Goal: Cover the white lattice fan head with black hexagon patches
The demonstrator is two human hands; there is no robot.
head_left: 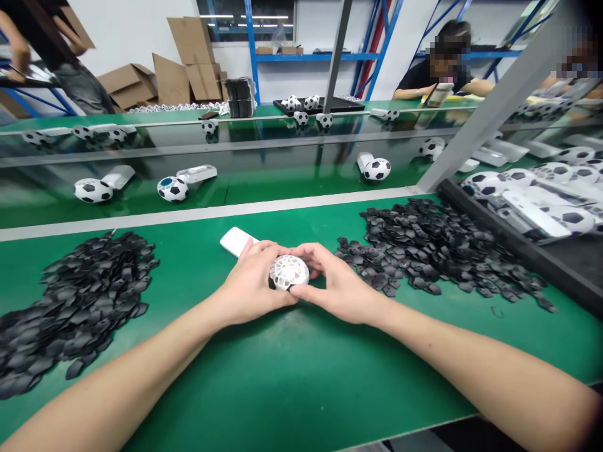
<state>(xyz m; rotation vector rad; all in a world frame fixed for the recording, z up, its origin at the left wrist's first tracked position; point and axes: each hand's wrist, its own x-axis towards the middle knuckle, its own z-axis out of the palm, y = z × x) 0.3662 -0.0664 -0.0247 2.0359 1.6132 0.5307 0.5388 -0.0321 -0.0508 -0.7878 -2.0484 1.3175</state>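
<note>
Head view: the left hand (254, 279) and right hand (336, 282) together grip the white ball (291, 271) over the table (292, 376); seemingly fitting black pieces (424, 245), which calls for steady thumb pressure next.

counter (282, 389): bright, evenly lit, a faint soft shadow beneath the fingers (308, 292)
white handle (237, 242): pale, nearly washed out
window (276, 21): bright strips of light in dark glass
belt (264, 182): glossy, mirroring the soccer balls (173, 190)
tray (499, 237): contents softened by blur
forearms (155, 351): stretched towards the lower corners
upper right corner: darkened, pixelated patches over people's heads (455, 37)
</note>
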